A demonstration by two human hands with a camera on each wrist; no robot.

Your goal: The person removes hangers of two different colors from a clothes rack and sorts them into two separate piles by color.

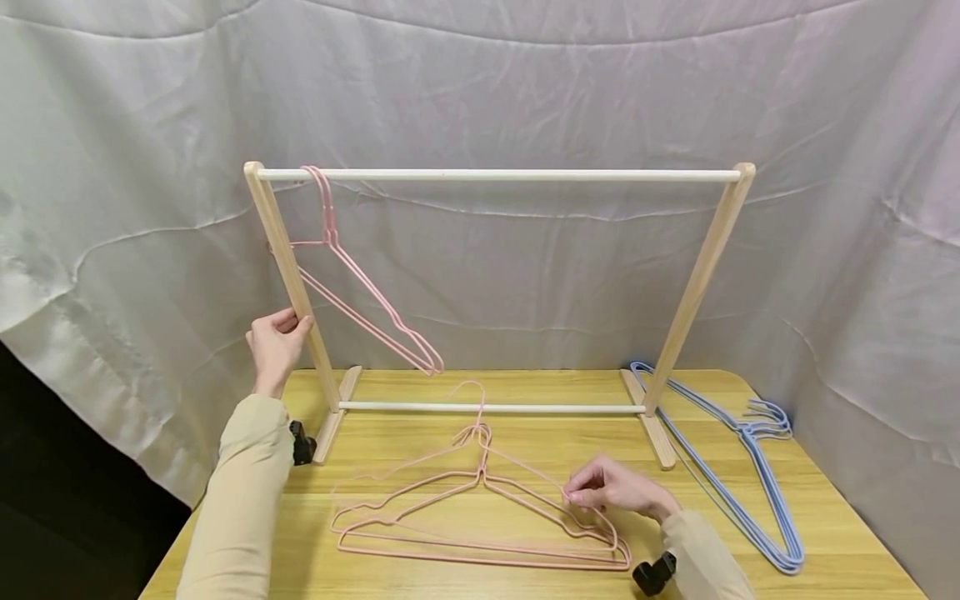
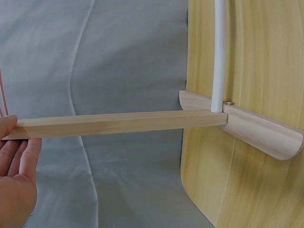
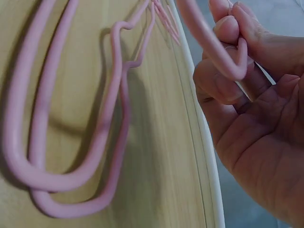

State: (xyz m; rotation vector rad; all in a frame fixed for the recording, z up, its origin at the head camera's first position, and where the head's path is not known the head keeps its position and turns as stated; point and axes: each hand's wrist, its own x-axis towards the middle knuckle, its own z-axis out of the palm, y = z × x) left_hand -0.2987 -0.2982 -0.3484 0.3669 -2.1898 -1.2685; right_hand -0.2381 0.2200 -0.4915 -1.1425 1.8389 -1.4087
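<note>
A wooden rack (image 1: 701,275) with a white top rail (image 1: 495,175) stands on the table (image 1: 525,450). Pink hangers (image 1: 360,287) hang from the rail's left end. My left hand (image 1: 288,329) touches the rack's left leg (image 1: 288,258) with its fingertips. In the left wrist view the fingers (image 2: 21,161) lie straight against the leg (image 2: 118,123). More pink hangers (image 1: 480,517) lie flat in front of the rack. My right hand (image 1: 573,496) pinches the shoulder wire of one. In the right wrist view thumb and finger (image 3: 228,61) hold that pink hanger (image 3: 199,28) above the others (image 3: 114,123).
Several blue hangers (image 1: 750,467) lie on the table's right side, partly under the rack's right foot (image 1: 652,425). A white lower rail (image 1: 487,407) joins the feet. Grey cloth (image 1: 525,75) hangs behind and at both sides. The table edge (image 2: 190,180) is near the left foot (image 2: 256,130).
</note>
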